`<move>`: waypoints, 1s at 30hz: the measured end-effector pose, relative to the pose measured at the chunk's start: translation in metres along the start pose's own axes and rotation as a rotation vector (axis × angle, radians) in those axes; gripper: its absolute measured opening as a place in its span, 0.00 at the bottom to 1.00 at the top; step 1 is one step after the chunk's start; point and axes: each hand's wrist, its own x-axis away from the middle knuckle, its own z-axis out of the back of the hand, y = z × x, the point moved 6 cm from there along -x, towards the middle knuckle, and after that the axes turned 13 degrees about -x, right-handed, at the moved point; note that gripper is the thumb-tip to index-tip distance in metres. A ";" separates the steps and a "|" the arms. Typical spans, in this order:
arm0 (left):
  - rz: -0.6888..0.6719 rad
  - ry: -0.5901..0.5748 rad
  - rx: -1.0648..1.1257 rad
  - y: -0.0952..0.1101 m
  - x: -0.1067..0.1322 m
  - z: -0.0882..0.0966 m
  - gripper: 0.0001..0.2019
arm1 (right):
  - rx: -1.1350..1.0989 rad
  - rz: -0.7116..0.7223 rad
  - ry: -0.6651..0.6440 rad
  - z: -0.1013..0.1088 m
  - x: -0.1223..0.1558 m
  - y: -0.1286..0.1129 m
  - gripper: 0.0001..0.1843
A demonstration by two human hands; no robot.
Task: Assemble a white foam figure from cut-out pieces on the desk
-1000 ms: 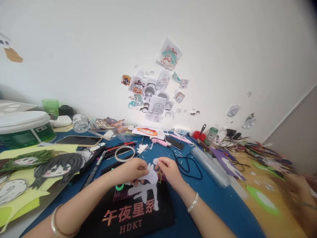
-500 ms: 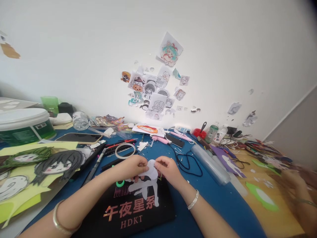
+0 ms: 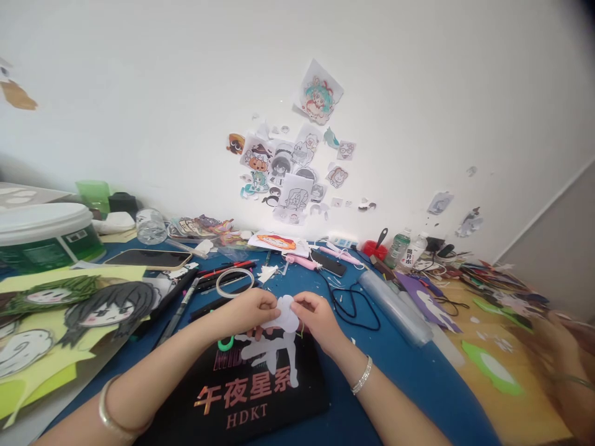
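My left hand point(image 3: 248, 314) and my right hand point(image 3: 316, 317) both pinch a white paper cutout point(image 3: 284, 319) shaped like a small figure, held just above a black sheet point(image 3: 251, 396) with orange characters and "HDKT". The fingers of both hands are closed on the cutout's top edge. Its pale limbs hang down over the black sheet. Green scissor handles point(image 3: 225, 344) peek out under my left hand. A ring of tape point(image 3: 235, 284) and several pens point(image 3: 204, 286) lie just beyond my left hand.
The blue table point(image 3: 409, 384) is crowded: green tub point(image 3: 44, 238) and phone point(image 3: 147, 258) at left, drawn character sheets point(image 3: 69, 316), a black cord point(image 3: 356, 310), a clear tube point(image 3: 395, 310), bottles point(image 3: 404, 251). Another person's blurred hand point(image 3: 564, 337) is at the right edge. Stickers point(image 3: 292, 167) cover the wall.
The view has tilted slightly, so everything sits a little higher. My hands have turned the cutout slightly between the fingers. The other person's hand at right has shifted.
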 end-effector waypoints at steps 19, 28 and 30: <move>0.001 -0.065 -0.018 0.001 0.001 -0.004 0.18 | -0.064 0.008 0.080 0.003 -0.001 -0.006 0.17; -0.018 -0.035 -0.019 -0.004 -0.001 -0.004 0.17 | -0.008 0.019 0.084 0.002 0.000 -0.010 0.14; -0.020 -0.007 -0.051 -0.007 -0.001 0.000 0.16 | 0.046 0.029 0.060 0.002 0.000 -0.009 0.14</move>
